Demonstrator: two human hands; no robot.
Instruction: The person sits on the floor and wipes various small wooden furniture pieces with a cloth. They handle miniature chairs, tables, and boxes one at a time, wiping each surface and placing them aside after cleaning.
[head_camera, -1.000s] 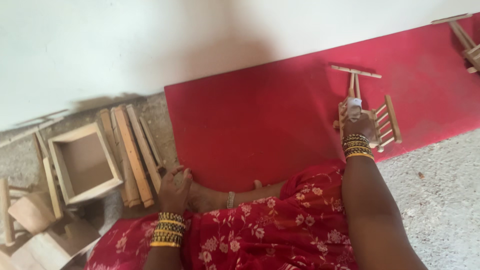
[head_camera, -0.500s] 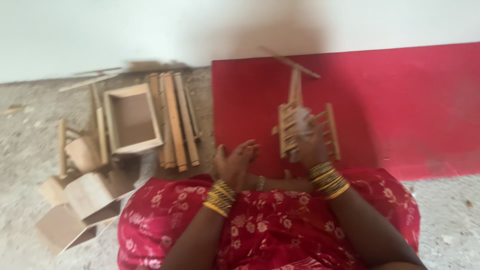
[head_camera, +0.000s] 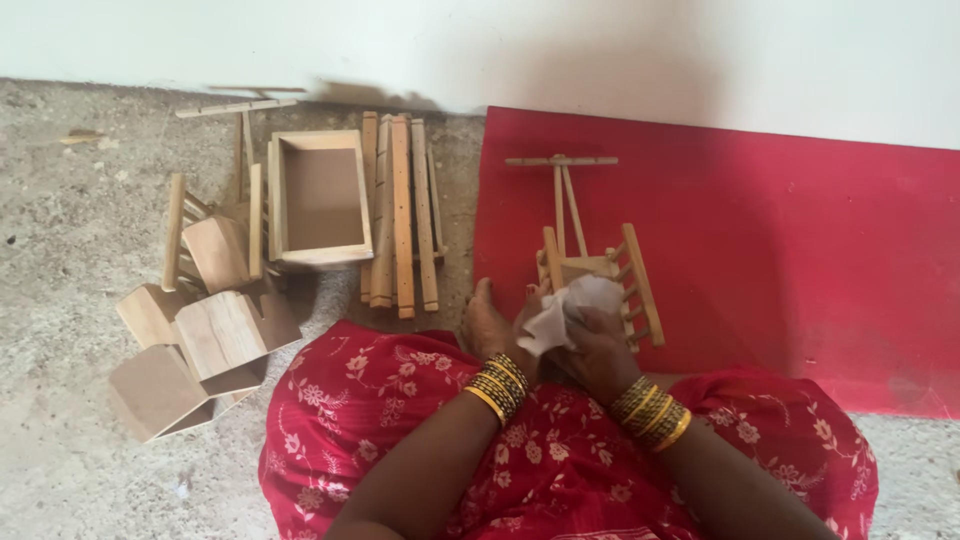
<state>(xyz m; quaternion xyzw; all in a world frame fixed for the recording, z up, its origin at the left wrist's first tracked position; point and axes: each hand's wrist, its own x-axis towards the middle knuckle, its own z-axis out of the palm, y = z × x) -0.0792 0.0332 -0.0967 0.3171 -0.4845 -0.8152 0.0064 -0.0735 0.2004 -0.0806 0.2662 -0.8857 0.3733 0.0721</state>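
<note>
A small wooden toy cart (head_camera: 600, 262) with ladder-like sides and a long T-shaped draw bar lies on the red mat (head_camera: 780, 250) just in front of my lap. My right hand (head_camera: 600, 355) is shut on a crumpled white cloth (head_camera: 565, 310) and presses it against the near end of the cart. My left hand (head_camera: 528, 318) is half hidden under the cloth, its fingers closed around the cart's near left corner. Gold and dark bangles ring both wrists. My bare foot (head_camera: 484, 322) rests just left of the hands.
On the grey concrete floor to the left are an open wooden box (head_camera: 318, 198), a stack of wooden slat frames (head_camera: 402, 210), several small wooden blocks and box pieces (head_camera: 200, 330) and thin sticks (head_camera: 235, 105). A white wall runs along the top. My red floral garment (head_camera: 560, 470) covers my lap.
My view swung right to left. My right hand drew the cart from the far mat to my lap, and my left hand came off my knee to join it.
</note>
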